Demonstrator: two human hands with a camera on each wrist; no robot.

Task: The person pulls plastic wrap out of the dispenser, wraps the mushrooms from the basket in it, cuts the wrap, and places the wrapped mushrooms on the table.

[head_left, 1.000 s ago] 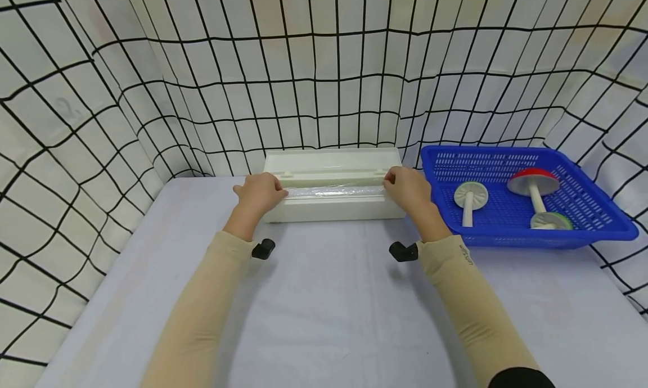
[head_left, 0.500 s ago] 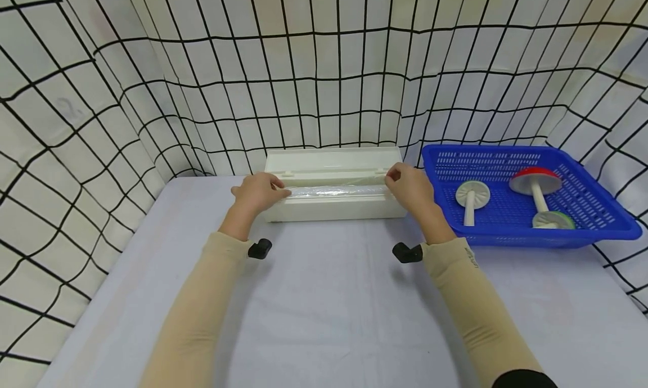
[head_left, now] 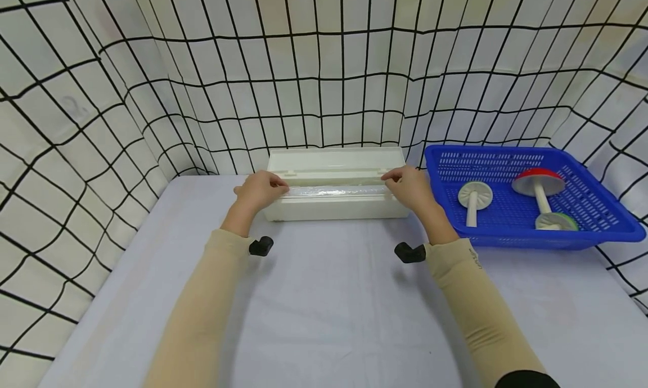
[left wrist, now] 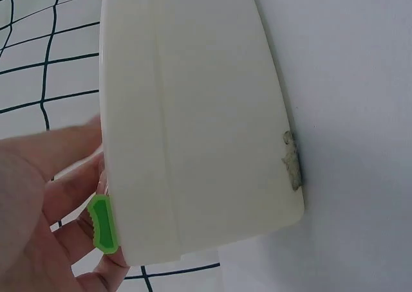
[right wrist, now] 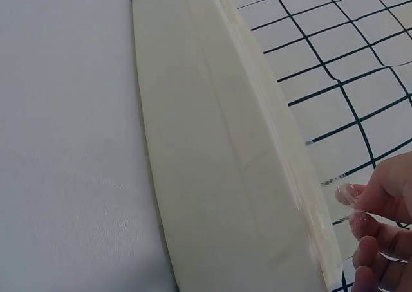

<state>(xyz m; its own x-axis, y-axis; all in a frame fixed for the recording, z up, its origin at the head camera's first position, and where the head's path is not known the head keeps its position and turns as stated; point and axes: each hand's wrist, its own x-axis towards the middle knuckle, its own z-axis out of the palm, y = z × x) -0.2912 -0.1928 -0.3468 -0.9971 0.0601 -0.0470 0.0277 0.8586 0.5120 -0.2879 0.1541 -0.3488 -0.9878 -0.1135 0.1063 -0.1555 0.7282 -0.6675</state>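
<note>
A long white cling film dispenser (head_left: 336, 209) lies with its lid raised at the far side of the table. Shiny clear cling film (head_left: 339, 190) stretches along its opening. At the left end, my left hand (head_left: 257, 191) pinches the film's edge; in the left wrist view its fingers are partly hidden behind the dispenser, close to a green slider (left wrist: 103, 224). My right hand (head_left: 411, 190) is at the other end. In the right wrist view, clear film shows between the thumb and bent fingers of that hand (right wrist: 389, 221).
A blue plastic basket (head_left: 531, 242) stands to the right, close to the dispenser. It holds mushroom-shaped items, one with a red cap (head_left: 539, 177) and one pale (head_left: 475, 197). Black wire mesh (head_left: 341, 79) encloses the table's back and sides, with white cloth behind it.
The head view has shifted slightly. My right fingertips have moved a little inward along the dispenser; the left hand stays at nearly the same place. The basket has not changed.
</note>
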